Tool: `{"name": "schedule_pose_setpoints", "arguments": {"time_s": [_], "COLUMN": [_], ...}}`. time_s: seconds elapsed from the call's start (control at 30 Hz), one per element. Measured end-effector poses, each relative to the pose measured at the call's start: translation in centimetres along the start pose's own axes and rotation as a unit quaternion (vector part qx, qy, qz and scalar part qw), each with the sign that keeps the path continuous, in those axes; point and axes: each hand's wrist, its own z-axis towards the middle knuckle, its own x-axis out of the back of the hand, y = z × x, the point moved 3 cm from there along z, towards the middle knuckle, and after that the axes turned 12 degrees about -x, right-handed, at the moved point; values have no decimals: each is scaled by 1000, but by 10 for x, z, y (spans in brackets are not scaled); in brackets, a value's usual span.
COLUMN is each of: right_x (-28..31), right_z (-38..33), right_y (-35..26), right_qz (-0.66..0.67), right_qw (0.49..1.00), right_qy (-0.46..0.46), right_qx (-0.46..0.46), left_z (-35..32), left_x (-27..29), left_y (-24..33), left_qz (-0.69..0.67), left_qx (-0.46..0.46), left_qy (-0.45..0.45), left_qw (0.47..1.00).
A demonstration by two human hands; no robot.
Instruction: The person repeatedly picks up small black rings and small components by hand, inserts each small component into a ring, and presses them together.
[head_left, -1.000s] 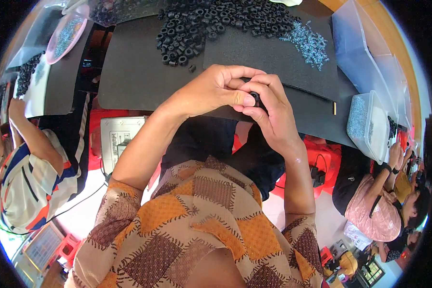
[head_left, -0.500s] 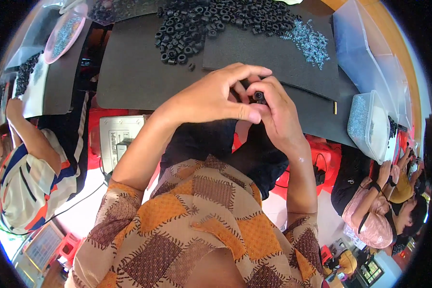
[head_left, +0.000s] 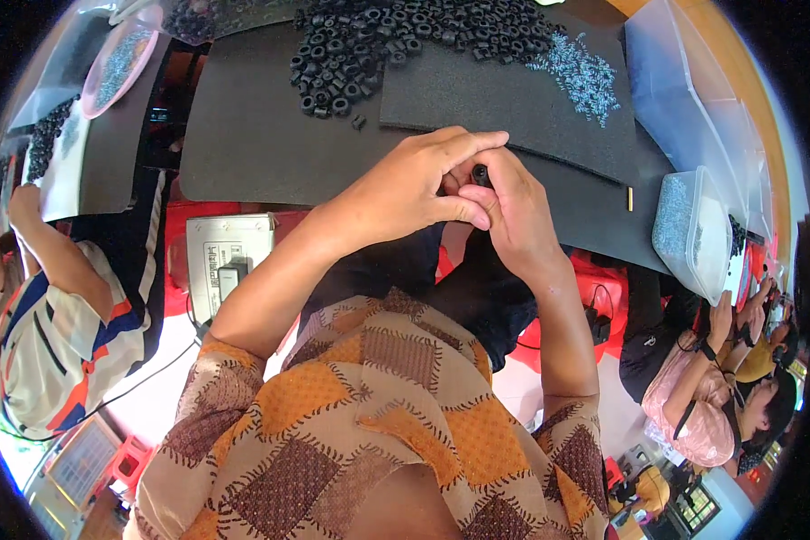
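Note:
My left hand point(head_left: 414, 184) and my right hand point(head_left: 511, 211) meet at the near edge of a black foam mat point(head_left: 261, 144). Between the fingertips of both hands sits a small black ring-shaped part point(head_left: 481, 173), mostly hidden by the fingers. Farther back on the mat lies a heap of several black rubber rings point(head_left: 396, 40). To its right is a scatter of small silvery screws point(head_left: 580, 72) on a second black sheet point(head_left: 513, 117).
A clear plastic tub point(head_left: 688, 229) of small metal parts stands at the right, with clear bags point(head_left: 693, 99) behind it. A pink dish point(head_left: 117, 67) of screws sits far left. Other people work at the left point(head_left: 36, 306) and lower right point(head_left: 702, 396). A white box point(head_left: 225, 261) lies below the table.
My hands have shifted slightly and the left fingers have closed further over the small black part held with the right hand.

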Motion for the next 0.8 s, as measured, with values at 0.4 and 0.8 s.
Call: {"name": "schedule_pose_setpoints", "arguments": {"time_s": [0.4,0.8], "right_x": [3,9], "right_z": [3,2], "right_y": [-4,-8], "right_qz": [7,21], "right_qw": [1000,998], "right_qy": [-22,-54], "right_qx": [-16,-27], "left_z": [-1,-4], "left_x": [1,-1], "left_y": [-2,3], "left_qz": [57,10], "left_qx": [-51,6], "left_qy": [30,43], "left_qw": [997,999]}}
